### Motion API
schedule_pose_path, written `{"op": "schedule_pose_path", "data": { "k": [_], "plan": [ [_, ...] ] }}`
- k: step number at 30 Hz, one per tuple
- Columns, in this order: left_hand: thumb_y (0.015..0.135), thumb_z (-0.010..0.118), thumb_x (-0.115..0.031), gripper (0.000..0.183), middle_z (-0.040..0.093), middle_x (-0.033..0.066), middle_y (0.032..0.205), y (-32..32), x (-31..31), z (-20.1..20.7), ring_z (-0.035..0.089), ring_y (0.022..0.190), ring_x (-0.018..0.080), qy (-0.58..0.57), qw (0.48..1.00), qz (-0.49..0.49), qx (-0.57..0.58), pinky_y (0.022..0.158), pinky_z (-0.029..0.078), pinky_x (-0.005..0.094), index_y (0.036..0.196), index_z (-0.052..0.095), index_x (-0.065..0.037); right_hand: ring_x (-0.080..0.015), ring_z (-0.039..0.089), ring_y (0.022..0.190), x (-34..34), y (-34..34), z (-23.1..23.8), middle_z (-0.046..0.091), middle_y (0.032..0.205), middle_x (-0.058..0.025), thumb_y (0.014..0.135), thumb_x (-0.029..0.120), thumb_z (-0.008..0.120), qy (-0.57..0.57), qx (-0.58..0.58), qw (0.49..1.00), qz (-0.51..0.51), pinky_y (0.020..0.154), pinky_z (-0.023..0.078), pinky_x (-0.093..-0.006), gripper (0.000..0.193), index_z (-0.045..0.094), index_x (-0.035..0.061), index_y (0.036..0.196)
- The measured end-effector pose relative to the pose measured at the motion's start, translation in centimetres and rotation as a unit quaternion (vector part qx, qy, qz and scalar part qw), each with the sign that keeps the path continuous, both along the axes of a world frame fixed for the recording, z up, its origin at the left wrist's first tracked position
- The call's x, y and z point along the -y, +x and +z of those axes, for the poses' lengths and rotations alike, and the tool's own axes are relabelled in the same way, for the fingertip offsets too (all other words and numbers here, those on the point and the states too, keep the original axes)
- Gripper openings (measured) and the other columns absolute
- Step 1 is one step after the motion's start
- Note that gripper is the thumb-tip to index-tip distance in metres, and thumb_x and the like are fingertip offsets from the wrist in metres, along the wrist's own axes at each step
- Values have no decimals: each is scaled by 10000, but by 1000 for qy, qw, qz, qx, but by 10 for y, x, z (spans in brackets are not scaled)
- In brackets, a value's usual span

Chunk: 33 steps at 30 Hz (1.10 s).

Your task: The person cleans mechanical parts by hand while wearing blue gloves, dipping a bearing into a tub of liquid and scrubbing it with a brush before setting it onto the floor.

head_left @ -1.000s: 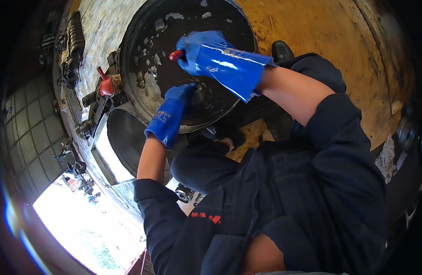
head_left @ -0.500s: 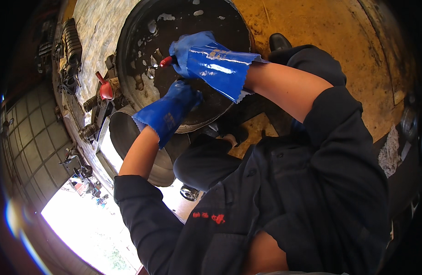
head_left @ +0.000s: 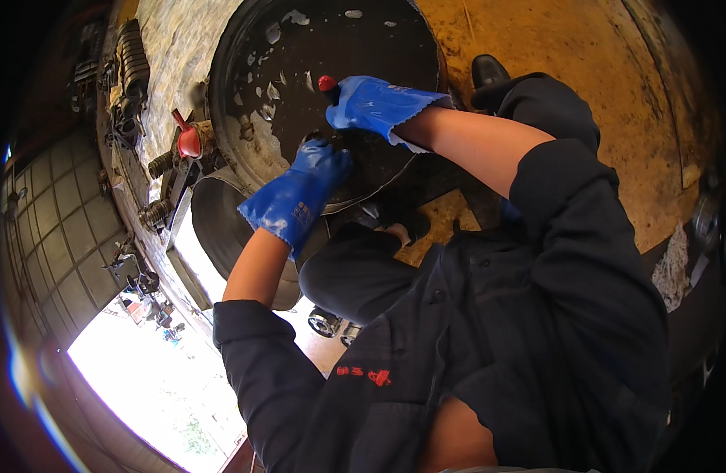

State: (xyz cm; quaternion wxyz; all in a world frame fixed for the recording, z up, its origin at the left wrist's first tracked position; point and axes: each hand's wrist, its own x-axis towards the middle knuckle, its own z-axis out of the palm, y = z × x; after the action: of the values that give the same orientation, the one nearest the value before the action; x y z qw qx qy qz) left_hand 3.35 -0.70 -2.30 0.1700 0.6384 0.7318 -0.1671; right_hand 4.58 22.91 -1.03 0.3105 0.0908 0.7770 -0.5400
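Observation:
Both my hands wear long blue rubber gloves and are over a wide round tub (head_left: 223, 102) of dark liquid with pale foam patches. My right hand (head_left: 356, 102) is closed round a black handle with a red end (head_left: 327, 83); the rest of that tool is hidden by the glove. Lower and to the left, my left hand (head_left: 319, 164) has its fingers curled at the liquid. A small dark piece (head_left: 312, 136) shows at its fingertips, too unclear to name.
A red scoop-like object (head_left: 188, 142) lies left of the tub, among dark metal parts. Below it stands a grey metal drum (head_left: 217, 213). Round metal parts (head_left: 323, 322) lie by my left knee. A pale rag (head_left: 672, 268) is at the far right; my black shoe (head_left: 489, 71) rests on stained yellowish flooring.
My right hand has moved right with the red-ended handle, which now points more upward. My left hand has shifted slightly right in the picture. The view has shifted a little too.

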Motion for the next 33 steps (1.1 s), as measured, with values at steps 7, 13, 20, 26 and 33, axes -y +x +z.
{"op": "schedule_pose_path", "data": {
  "k": [7, 13, 20, 26, 33],
  "plan": [
    [915, 654, -297, 225, 725, 143, 832, -29, 51, -86, 707, 809, 330, -58, 870, 431, 231, 766, 556, 440, 962, 710, -85, -393, 715, 1006, 12, 8, 20, 743, 1029, -227, 818, 370, 665, 84, -149, 980, 100, 907, 567, -452, 438, 733, 72, 1131],
    [891, 677, -290, 197, 735, 137, 890, -26, -13, -36, 705, 841, 312, -22, 805, 491, 332, 776, 566, 425, 920, 724, -101, -338, 718, 863, -11, 11, -9, 750, 952, -179, 836, 339, 633, -56, -8, 996, -65, 811, 547, -401, 376, 739, 48, 1049],
    [833, 678, -229, 109, 742, 70, 889, -8, -8, 19, 707, 833, 228, -21, 997, -50, -57, 800, 551, 392, 852, 695, -123, -252, 677, 800, 10, 29, -9, 723, 862, -157, 868, 383, 607, -138, 94, 980, -107, 734, 500, -381, 425, 736, -10, 968],
    [847, 720, -211, 295, 731, 147, 1027, 8, -15, 49, 705, 1016, 294, 181, 962, 74, -191, 917, 557, 449, 1082, 681, -38, -288, 676, 829, 11, 30, 12, 719, 868, -173, 889, 411, 569, -145, 121, 974, -128, 769, 500, -393, 448, 737, 2, 965],
    [847, 796, -116, 598, 718, 149, 1100, 30, 53, 30, 694, 1069, 259, 325, 491, 698, 407, 931, 565, 349, 1373, 547, 22, -289, 659, 820, 21, 30, 12, 700, 850, -173, 866, 365, 578, -134, 37, 988, -61, 770, 496, -398, 409, 726, 0, 977]
  ]
}}
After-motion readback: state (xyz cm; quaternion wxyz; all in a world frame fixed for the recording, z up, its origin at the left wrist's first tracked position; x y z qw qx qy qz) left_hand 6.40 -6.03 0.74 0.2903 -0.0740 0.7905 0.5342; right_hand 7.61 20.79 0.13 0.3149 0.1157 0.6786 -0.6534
